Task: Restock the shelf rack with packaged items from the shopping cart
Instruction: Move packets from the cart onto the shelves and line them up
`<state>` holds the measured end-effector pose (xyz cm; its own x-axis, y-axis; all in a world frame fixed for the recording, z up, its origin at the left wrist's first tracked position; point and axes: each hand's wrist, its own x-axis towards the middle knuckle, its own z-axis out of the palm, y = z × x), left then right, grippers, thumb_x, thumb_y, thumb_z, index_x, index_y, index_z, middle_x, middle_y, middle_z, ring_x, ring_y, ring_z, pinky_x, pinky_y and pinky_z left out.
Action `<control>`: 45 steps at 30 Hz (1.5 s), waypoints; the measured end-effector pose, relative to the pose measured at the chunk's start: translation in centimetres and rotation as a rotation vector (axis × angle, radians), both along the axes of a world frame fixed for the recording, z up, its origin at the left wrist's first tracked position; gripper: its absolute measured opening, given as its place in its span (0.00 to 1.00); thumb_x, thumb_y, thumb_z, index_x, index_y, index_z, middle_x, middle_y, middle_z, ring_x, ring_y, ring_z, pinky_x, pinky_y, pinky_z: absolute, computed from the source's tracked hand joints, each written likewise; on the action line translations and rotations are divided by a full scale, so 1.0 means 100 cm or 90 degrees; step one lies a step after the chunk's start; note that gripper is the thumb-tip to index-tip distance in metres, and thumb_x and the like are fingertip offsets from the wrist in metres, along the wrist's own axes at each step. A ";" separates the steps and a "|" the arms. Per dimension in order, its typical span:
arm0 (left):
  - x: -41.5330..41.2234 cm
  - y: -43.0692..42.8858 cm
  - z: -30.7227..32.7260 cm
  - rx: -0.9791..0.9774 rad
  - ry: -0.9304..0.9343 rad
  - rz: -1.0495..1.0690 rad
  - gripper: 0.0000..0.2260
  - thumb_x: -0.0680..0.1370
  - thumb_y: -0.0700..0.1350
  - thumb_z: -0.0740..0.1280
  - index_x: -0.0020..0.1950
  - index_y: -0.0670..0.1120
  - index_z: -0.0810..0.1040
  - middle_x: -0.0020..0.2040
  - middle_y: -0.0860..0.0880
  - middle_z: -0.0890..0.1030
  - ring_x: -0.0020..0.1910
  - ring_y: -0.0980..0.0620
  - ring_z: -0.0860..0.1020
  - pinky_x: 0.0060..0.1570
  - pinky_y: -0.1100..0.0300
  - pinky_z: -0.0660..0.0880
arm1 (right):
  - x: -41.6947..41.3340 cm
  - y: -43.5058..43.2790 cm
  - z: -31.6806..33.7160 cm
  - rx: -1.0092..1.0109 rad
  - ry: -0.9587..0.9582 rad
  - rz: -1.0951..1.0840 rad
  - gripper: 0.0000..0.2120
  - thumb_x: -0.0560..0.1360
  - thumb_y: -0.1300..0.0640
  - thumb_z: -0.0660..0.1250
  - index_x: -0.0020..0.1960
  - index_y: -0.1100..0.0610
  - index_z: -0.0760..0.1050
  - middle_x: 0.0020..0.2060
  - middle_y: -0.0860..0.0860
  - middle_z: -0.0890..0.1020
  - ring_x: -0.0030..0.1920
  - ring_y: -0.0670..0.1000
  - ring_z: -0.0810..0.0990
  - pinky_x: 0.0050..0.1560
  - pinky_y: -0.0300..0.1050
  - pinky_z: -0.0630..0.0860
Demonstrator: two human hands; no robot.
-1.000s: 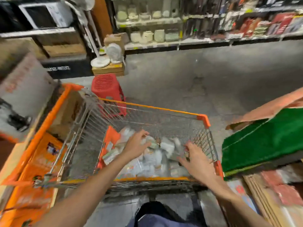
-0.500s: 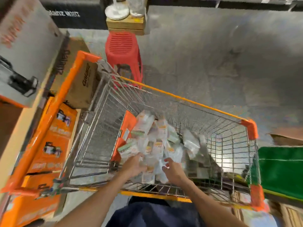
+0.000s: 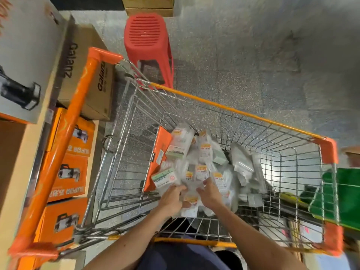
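- Packets point(image 3: 202, 156) piled in the cart point(image 3: 239, 112), toward its near edge
- Left hand point(image 3: 172, 199) curled round packets at the pile's near side
- Right hand point(image 3: 209, 193) gripping packets just beside it
- Red stool point(image 3: 148, 38) past the cart's far edge

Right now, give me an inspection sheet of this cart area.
Surface: speckled grey floor; wire cart with orange trim.
Job's things: heap of clear packets in the cart, an orange box on edge beside them.
Clutter: red stool past the cart; Galanz carton and orange cartons at left; green mat at right.
Hands: left hand and right hand both in the heap, fingers among packets; grip unclear.
Cables: nothing seen.
Surroundings: shelf rack not in view.
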<state>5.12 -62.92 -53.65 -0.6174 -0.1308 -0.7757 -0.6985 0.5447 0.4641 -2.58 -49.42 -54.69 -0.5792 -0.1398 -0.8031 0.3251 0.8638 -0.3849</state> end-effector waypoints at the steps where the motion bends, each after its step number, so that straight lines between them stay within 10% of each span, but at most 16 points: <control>1: 0.001 -0.005 0.000 0.021 0.000 0.029 0.12 0.74 0.40 0.71 0.53 0.52 0.74 0.60 0.52 0.73 0.52 0.56 0.74 0.53 0.60 0.76 | 0.001 0.002 0.000 -0.013 0.009 -0.018 0.17 0.79 0.57 0.63 0.65 0.60 0.64 0.61 0.57 0.74 0.57 0.57 0.76 0.54 0.47 0.72; 14: -0.067 0.006 0.059 0.290 0.131 0.169 0.21 0.77 0.45 0.70 0.69 0.52 0.71 0.64 0.46 0.74 0.53 0.55 0.77 0.49 0.64 0.75 | -0.028 0.066 0.068 -0.307 -0.011 -0.506 0.01 0.81 0.60 0.59 0.51 0.56 0.68 0.44 0.58 0.75 0.37 0.51 0.73 0.29 0.42 0.72; 20: -0.110 0.075 0.117 0.308 0.263 0.003 0.18 0.79 0.46 0.68 0.68 0.51 0.72 0.53 0.51 0.76 0.48 0.62 0.76 0.43 0.70 0.71 | -0.032 0.111 0.148 -0.465 0.003 -0.596 0.38 0.70 0.27 0.61 0.57 0.61 0.79 0.47 0.60 0.83 0.45 0.57 0.81 0.54 0.56 0.76; 23: -0.137 0.118 0.152 0.340 0.324 -0.033 0.19 0.77 0.44 0.70 0.67 0.50 0.75 0.45 0.53 0.77 0.36 0.60 0.76 0.40 0.63 0.72 | -0.034 0.152 0.196 -0.434 0.142 -0.615 0.25 0.70 0.38 0.71 0.53 0.58 0.74 0.43 0.55 0.81 0.35 0.49 0.81 0.40 0.47 0.79; 30: -0.171 0.246 0.271 0.483 0.462 -0.164 0.11 0.77 0.42 0.69 0.59 0.49 0.78 0.36 0.56 0.80 0.32 0.65 0.77 0.33 0.71 0.72 | -0.006 0.263 0.310 -0.427 0.383 -0.778 0.12 0.80 0.53 0.60 0.44 0.57 0.79 0.31 0.51 0.81 0.31 0.51 0.77 0.35 0.44 0.69; 35: -0.153 0.352 0.357 0.602 0.519 -0.277 0.09 0.77 0.40 0.69 0.56 0.51 0.79 0.40 0.55 0.85 0.39 0.62 0.82 0.38 0.69 0.76 | 0.044 0.358 0.381 -0.369 0.622 -0.799 0.07 0.77 0.56 0.66 0.52 0.58 0.77 0.41 0.55 0.85 0.40 0.54 0.83 0.41 0.51 0.78; 45: -0.092 0.553 0.478 0.677 0.625 -0.479 0.18 0.76 0.50 0.71 0.64 0.49 0.75 0.47 0.48 0.84 0.44 0.54 0.81 0.45 0.64 0.74 | 0.153 0.543 0.508 -0.195 0.868 -0.727 0.25 0.67 0.65 0.75 0.60 0.57 0.69 0.50 0.59 0.83 0.44 0.54 0.82 0.42 0.49 0.80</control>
<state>-4.10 -7.64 -5.81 -0.5740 0.7182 0.3934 0.3355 -0.2319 0.9130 12.71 4.92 -3.88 -0.6468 0.7222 0.2450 -0.0023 0.3194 -0.9476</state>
